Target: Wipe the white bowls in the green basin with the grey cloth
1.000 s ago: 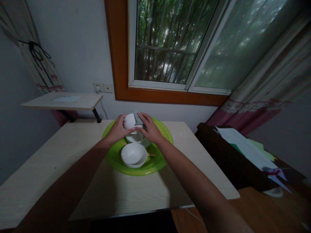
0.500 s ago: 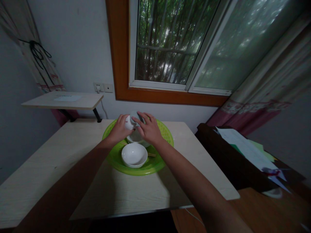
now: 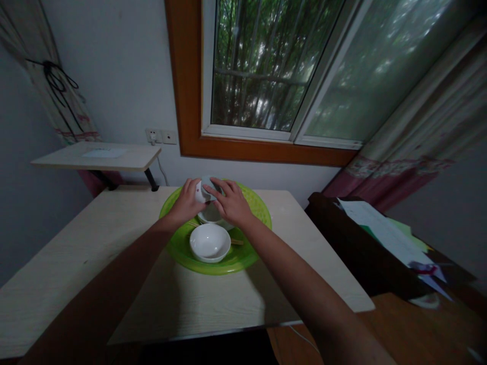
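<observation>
A green round basin (image 3: 254, 248) sits on a pale wooden table (image 3: 68, 258). Inside it a white bowl (image 3: 210, 242) stands upright at the front, and a second white bowl (image 3: 211, 217) lies behind it under my hands. My left hand (image 3: 187, 202) is closed on a small white bowl (image 3: 201, 191) held tilted above the basin. My right hand (image 3: 229, 203) presses a grey cloth (image 3: 210, 183) against that bowl, fingers curled over it. Chopsticks (image 3: 238, 242) lie in the basin beneath the bowls.
A small raised shelf (image 3: 95, 156) stands at the table's far left. A wall socket (image 3: 161, 136) and a window (image 3: 262, 71) are behind. To the right a dark cabinet (image 3: 357, 248) holds papers (image 3: 384, 230). Curtains (image 3: 414, 132) hang at the right.
My right hand has slid the grey cloth leftwards over the small bowl, and my left hand has turned the bowl a little. The bowls in the basin have not moved.
</observation>
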Demonstrator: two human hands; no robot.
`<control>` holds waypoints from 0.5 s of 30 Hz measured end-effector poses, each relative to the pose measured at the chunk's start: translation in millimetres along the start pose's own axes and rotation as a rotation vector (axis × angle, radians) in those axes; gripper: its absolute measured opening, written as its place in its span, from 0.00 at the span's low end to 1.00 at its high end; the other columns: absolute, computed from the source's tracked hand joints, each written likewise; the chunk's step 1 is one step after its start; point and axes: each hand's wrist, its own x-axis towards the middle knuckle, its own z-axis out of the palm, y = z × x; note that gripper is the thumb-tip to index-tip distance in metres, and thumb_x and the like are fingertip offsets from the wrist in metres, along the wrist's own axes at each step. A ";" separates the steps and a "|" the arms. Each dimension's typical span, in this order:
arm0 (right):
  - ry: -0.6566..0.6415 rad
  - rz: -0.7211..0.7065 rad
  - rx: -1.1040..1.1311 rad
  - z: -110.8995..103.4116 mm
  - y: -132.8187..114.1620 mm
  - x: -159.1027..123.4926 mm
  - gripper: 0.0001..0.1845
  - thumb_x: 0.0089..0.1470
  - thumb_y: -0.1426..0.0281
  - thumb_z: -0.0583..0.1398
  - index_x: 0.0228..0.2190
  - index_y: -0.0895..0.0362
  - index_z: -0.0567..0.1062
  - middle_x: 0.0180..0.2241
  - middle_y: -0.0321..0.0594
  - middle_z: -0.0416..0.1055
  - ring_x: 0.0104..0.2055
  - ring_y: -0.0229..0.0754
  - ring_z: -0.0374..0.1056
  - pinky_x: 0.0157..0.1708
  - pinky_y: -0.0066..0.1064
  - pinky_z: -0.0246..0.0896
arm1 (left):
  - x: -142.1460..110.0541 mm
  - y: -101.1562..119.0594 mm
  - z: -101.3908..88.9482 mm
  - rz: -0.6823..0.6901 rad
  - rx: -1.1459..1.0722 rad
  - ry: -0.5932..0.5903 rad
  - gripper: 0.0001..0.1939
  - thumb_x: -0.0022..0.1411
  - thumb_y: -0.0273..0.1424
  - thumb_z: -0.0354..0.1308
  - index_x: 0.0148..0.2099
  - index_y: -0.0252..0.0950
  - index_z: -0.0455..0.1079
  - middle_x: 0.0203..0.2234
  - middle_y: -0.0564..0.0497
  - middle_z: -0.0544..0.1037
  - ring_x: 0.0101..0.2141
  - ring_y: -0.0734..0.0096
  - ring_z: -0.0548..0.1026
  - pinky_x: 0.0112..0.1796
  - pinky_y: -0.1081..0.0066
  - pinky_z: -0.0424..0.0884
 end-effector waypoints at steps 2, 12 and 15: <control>0.037 0.046 0.030 1.2 3.4 0.8 0.27 0.68 0.62 0.55 0.66 0.41 0.64 0.69 0.37 0.57 0.66 0.57 0.53 0.68 0.58 0.48 | -0.3 1.3 0.2 -0.017 -0.021 0.024 0.34 0.49 0.30 0.70 0.57 0.42 0.62 0.49 0.46 0.67 0.53 0.54 0.70 0.56 0.57 0.66; 0.111 0.332 0.385 19.1 37.7 -4.4 0.29 0.69 0.50 0.47 0.56 0.52 0.75 0.55 0.45 0.76 0.58 0.50 0.70 0.63 0.48 0.62 | -0.6 10.8 -4.9 -0.266 -0.255 0.169 0.41 0.44 0.36 0.75 0.56 0.42 0.57 0.54 0.42 0.70 0.55 0.53 0.71 0.55 0.57 0.67; 0.069 0.398 0.441 22.3 37.7 -6.5 0.30 0.68 0.47 0.47 0.54 0.52 0.76 0.51 0.45 0.78 0.53 0.50 0.74 0.58 0.47 0.66 | -0.2 6.9 -4.8 -0.282 -0.252 0.119 0.43 0.47 0.39 0.73 0.59 0.42 0.53 0.56 0.40 0.69 0.55 0.53 0.72 0.54 0.57 0.67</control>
